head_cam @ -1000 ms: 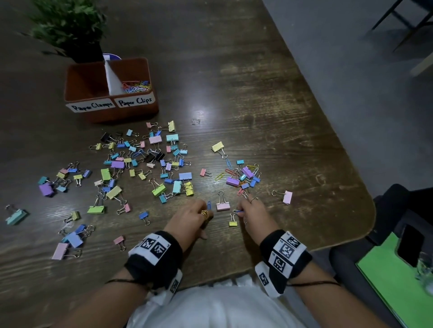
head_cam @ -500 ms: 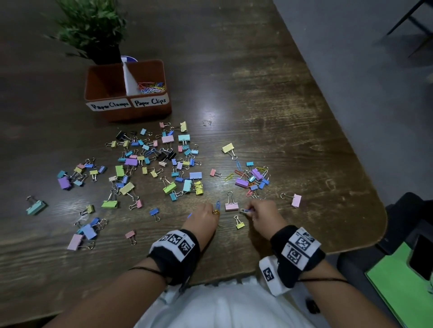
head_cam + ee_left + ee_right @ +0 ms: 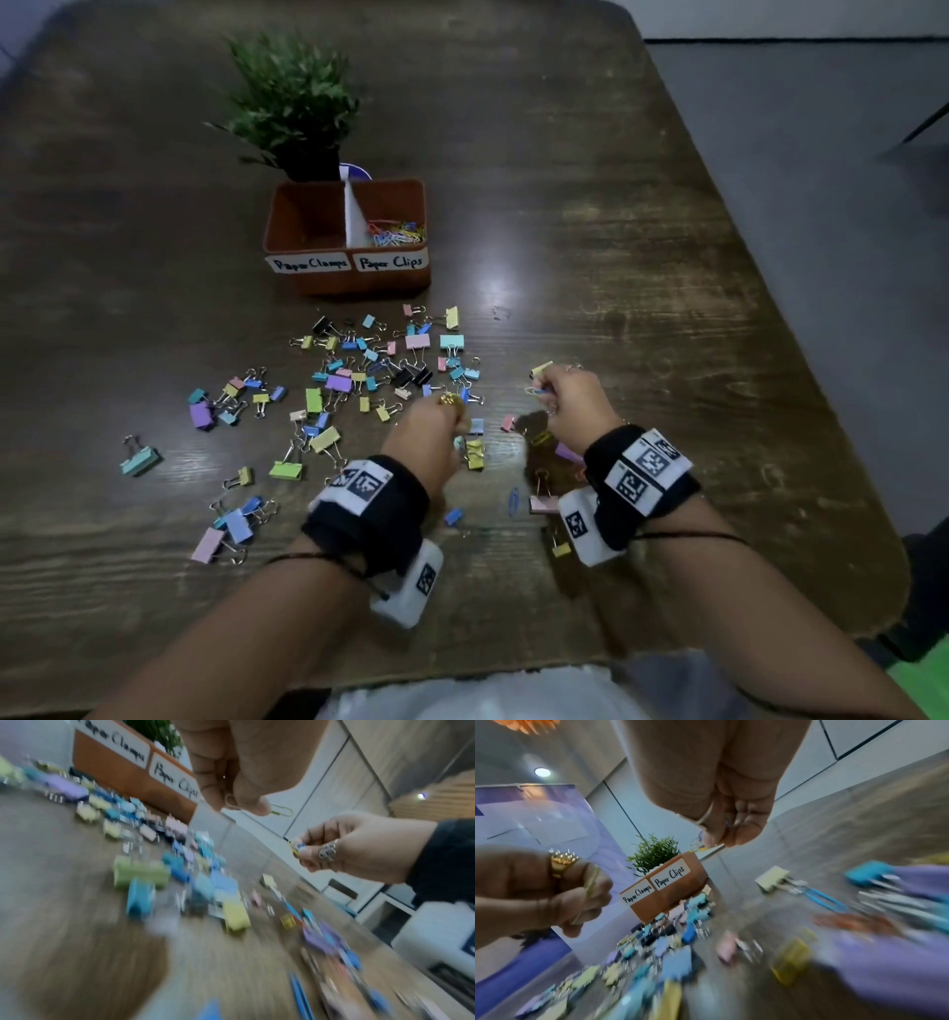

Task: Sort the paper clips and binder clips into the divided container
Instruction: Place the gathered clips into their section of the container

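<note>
An orange divided container stands at the back, labelled "Paper Clamps" on the left and "Paper Clips" on the right. Several coloured paper clips lie in its right compartment; the left one looks bare. Coloured binder clips are scattered over the table in front of it. My left hand is raised above the pile and pinches a green paper clip. My right hand hovers to its right and pinches blue and yellow paper clips in curled fingers.
A potted green plant stands right behind the container. The dark wooden table ends in a rounded edge at the right, with grey floor beyond. A blue paper clip and a pink binder clip lie near my right wrist.
Both hands have lifted off the table near the front edge and moved forward toward the container, each carrying paper clips. The head view has tilted up, showing more of the far table.
</note>
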### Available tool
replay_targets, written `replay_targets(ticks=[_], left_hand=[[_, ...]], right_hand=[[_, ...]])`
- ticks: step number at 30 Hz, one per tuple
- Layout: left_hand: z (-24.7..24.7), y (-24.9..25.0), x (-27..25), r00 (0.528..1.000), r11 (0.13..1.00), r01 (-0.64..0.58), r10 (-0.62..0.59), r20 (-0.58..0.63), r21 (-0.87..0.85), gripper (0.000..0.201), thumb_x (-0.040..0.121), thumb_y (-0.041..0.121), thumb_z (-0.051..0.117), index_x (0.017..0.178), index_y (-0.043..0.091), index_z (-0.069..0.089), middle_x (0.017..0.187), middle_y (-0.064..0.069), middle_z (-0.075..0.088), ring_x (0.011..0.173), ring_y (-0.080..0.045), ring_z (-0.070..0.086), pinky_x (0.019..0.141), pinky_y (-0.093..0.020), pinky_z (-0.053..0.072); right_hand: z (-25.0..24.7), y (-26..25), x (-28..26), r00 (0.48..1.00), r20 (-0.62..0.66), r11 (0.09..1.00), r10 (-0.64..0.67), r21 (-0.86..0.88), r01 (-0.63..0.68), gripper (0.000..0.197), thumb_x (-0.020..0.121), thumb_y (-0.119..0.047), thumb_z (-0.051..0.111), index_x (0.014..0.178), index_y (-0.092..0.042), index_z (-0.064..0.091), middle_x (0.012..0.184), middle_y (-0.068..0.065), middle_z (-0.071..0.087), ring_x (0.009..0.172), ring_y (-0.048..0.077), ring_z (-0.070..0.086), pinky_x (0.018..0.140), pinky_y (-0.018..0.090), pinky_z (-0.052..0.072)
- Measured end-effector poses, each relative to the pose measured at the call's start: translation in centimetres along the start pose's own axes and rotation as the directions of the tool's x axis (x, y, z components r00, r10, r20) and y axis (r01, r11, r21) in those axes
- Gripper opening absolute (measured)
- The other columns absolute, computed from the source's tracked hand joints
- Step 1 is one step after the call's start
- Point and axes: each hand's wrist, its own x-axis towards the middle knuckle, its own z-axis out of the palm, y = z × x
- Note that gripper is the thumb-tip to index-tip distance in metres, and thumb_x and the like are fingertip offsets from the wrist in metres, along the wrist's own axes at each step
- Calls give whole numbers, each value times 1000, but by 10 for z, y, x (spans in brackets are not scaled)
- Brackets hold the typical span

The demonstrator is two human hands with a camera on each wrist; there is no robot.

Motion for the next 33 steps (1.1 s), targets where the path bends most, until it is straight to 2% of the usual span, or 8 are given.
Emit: replay_targets(ticks=[7,10,15,19,23,28,31,33], left_hand=[[-102,-38,106,916,973,203,-229,-329,-112,19,85,-3,48,88,11,61,95,-4,55,88,-18,55,85,-23,44],[-132,-58,144,876,964,221,-264,-405,-150,19,85,-4,50,91,4,66,99,-11,65,97,-23,60,83,-21,42],[-139,-89,194,877,961,227,-273,-396,-158,13,86,11,62,93,5,71,99,-15,67,97,-27,62,85,-27,44],[-122,-109,218,886,954,281,-301,-352,-106,22,88,16,60,106,7,68,102,-14,68,97,-28,63,85,-29,46],[-113,-112,218,909,958,276,-285,-303,-75,29,90,12,51,114,5,65,109,-21,63,103,-36,58,90,-37,46],[-104,-89,178,902,1000,26,-29,-431,-12,35,91,15,55,123,4,59,134,-13,48,121,-32,42,102,-36,34],[-86,-64,137,887,996,-82,90,-454,37,31,86,18,63,115,5,65,130,-13,50,115,-34,42,98,-45,40],[-66,-40,106,881,975,-218,219,-419,49,27,84,18,63,109,10,68,124,-10,56,110,-31,47,90,-44,47]], right_hand=[[-38,-89,131,996,-19,996,-93,10,93,21,89,1,46,101,-3,63,97,9,63,97,22,59,76,22,38],[-41,-122,175,994,30,994,-106,-11,106,25,90,-1,46,109,-2,63,114,13,63,110,25,55,87,23,39],[-21,-147,224,991,-67,990,-117,76,122,25,85,3,52,104,-4,67,107,15,64,101,28,60,90,26,45],[-7,-142,245,990,-55,974,-129,182,137,41,82,11,54,119,-6,61,104,15,65,88,26,67,82,28,53],[2,-131,240,970,-75,967,-230,96,236,48,79,1,65,124,-13,58,115,10,63,108,23,58,97,28,44],[-15,-91,174,952,-194,960,-238,103,261,35,83,-12,65,118,-11,61,111,11,62,108,26,54,92,31,39],[-22,-37,106,983,-138,989,-120,69,130,28,84,-9,63,111,-15,65,112,7,61,108,21,53,96,32,39],[-26,4,60,992,-109,998,-58,29,61,26,79,-2,65,102,-16,70,106,7,64,102,22,56,91,24,40]])
